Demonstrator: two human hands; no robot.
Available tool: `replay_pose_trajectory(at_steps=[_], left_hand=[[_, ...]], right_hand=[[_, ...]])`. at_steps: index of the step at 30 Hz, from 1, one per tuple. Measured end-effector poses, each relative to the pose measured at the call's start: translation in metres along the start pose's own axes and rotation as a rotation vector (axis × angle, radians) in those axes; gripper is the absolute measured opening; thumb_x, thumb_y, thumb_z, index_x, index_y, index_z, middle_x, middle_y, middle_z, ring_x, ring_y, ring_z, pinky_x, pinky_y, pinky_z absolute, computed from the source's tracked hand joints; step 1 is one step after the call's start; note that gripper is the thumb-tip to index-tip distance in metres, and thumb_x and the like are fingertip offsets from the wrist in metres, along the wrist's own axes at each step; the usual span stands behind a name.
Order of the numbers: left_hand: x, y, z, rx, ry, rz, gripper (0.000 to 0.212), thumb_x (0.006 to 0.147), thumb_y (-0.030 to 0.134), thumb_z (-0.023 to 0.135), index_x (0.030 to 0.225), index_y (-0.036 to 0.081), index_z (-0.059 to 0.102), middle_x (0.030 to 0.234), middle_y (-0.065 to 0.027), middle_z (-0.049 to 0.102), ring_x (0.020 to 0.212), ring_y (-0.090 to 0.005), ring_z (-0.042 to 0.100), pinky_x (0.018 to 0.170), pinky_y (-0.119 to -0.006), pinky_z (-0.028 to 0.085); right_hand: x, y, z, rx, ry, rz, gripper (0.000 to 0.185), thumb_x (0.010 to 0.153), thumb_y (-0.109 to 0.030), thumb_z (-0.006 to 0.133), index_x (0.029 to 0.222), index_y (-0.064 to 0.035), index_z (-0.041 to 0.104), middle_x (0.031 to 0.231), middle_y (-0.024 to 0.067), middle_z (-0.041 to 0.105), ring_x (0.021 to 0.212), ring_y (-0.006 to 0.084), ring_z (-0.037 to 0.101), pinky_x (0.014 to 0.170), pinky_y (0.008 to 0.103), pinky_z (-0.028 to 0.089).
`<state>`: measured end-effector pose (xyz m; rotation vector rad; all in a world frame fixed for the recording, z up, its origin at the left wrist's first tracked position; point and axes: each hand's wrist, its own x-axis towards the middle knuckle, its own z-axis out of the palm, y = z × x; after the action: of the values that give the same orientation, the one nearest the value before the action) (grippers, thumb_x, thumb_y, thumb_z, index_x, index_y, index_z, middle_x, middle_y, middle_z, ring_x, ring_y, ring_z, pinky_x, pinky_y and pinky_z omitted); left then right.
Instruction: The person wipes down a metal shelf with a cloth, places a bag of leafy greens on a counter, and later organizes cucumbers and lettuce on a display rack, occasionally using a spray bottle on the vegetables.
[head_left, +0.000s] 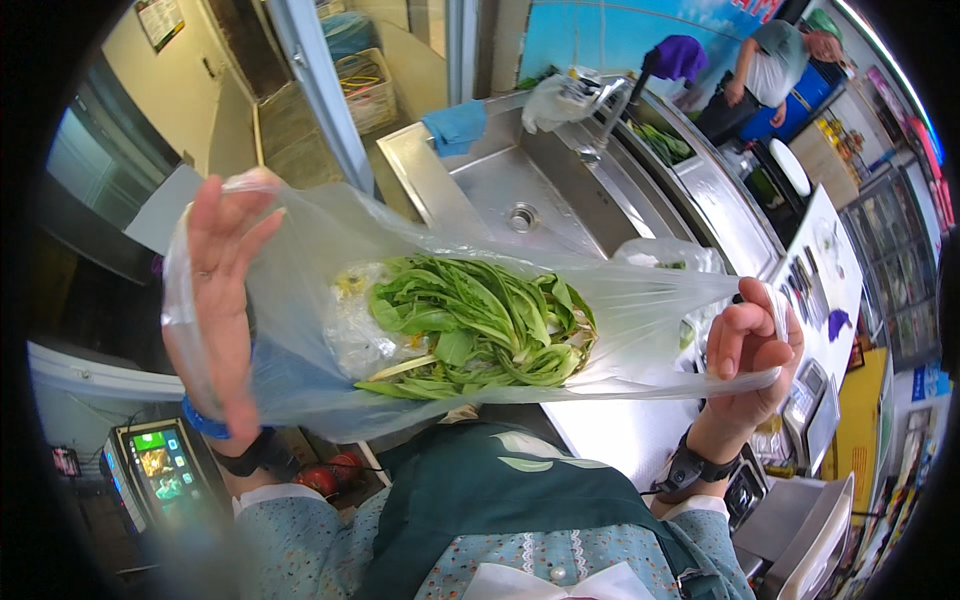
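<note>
A thin translucent plastic bag (289, 300) is stretched wide between my two hands. Inside it lie loose green leafy vegetables (480, 322), some with wilted brown parts, beside a crumpled clear plastic wrapping (367, 330) with yellowish bits. My left hand (221, 292) is spread inside the bag's mouth, its film drawn over the fingers and the wrist side. With curled fingers, my right hand (750, 345) hooks through the handle loops at the opposite end. Both hands keep the bag pulled taut in front of my apron (510, 495).
Beyond the bag is a stainless-steel sink (517, 187) with a faucet (600, 124) and a blue cloth (456, 126). A white counter (814, 277) with knives and a scale (810, 397) runs along the right. Another person (776, 67) stands at the far right. A lit screen (161, 465) is at lower left.
</note>
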<state>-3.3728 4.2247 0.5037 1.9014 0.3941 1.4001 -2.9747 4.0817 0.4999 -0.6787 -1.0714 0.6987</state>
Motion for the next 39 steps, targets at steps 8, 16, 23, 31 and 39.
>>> replay_pose_trajectory(at_steps=[8, 16, 23, 31, 39], left_hand=[[0.025, 0.007, 0.008, 0.184, 0.148, 0.008, 0.113, 0.042, 0.06, 0.083, 0.124, -0.012, 0.052, 0.092, -0.0022, 0.052, 0.077, -0.012, 0.053, 0.067, -0.025, 0.044], [0.057, -0.056, 0.048, -0.38, -0.121, 0.037, 0.126, 0.052, 0.063, 0.081, 0.136, -0.017, 0.032, 0.099, -0.0028, 0.048, 0.094, -0.0162, 0.049, 0.082, -0.032, 0.041], [0.086, -0.076, 0.071, -0.475, -0.101, 0.248, 0.124, 0.056, 0.063, 0.08, 0.139, -0.014, 0.03, 0.105, -0.0031, 0.047, 0.101, -0.0169, 0.047, 0.091, -0.034, 0.039], [0.13, -0.097, 0.064, -0.2, 0.026, 0.049, 0.115, 0.066, 0.069, 0.071, 0.138, -0.012, 0.032, 0.102, -0.0034, 0.045, 0.101, -0.016, 0.046, 0.094, -0.032, 0.036], [0.216, -0.157, 0.026, -0.393, 0.126, 0.058, 0.052, 0.089, 0.026, 0.066, 0.129, -0.003, 0.05, 0.116, -0.0084, 0.055, 0.105, -0.0162, 0.054, 0.097, -0.032, 0.041]], right_hand=[[-0.004, -0.037, -0.006, -0.085, -0.101, -0.143, 0.058, 0.091, -0.04, 0.06, 0.101, 0.0172, 0.054, 0.058, 0.0138, 0.062, 0.037, 0.0095, 0.048, 0.032, 0.0194, 0.033], [-0.036, -0.082, -0.015, -0.206, -0.049, -0.115, 0.049, 0.09, -0.031, 0.064, 0.103, 0.0145, 0.053, 0.062, 0.0175, 0.066, 0.041, 0.0139, 0.054, 0.035, 0.0225, 0.039], [-0.024, -0.101, -0.02, -0.11, -0.5, -0.055, 0.051, 0.087, -0.029, 0.068, 0.109, 0.015, 0.054, 0.069, 0.0195, 0.068, 0.051, 0.0184, 0.064, 0.044, 0.0249, 0.051], [0.032, -0.024, -0.018, 0.026, 0.016, -0.001, 0.046, 0.094, -0.031, 0.056, 0.107, 0.0126, 0.056, 0.073, 0.0187, 0.067, 0.043, 0.0148, 0.054, 0.042, 0.023, 0.044], [0.175, 0.048, -0.049, -0.047, 0.168, -0.101, 0.03, 0.096, -0.017, 0.054, 0.106, 0.0105, 0.061, 0.098, 0.0227, 0.068, 0.058, 0.0143, 0.058, 0.058, 0.0227, 0.048]])
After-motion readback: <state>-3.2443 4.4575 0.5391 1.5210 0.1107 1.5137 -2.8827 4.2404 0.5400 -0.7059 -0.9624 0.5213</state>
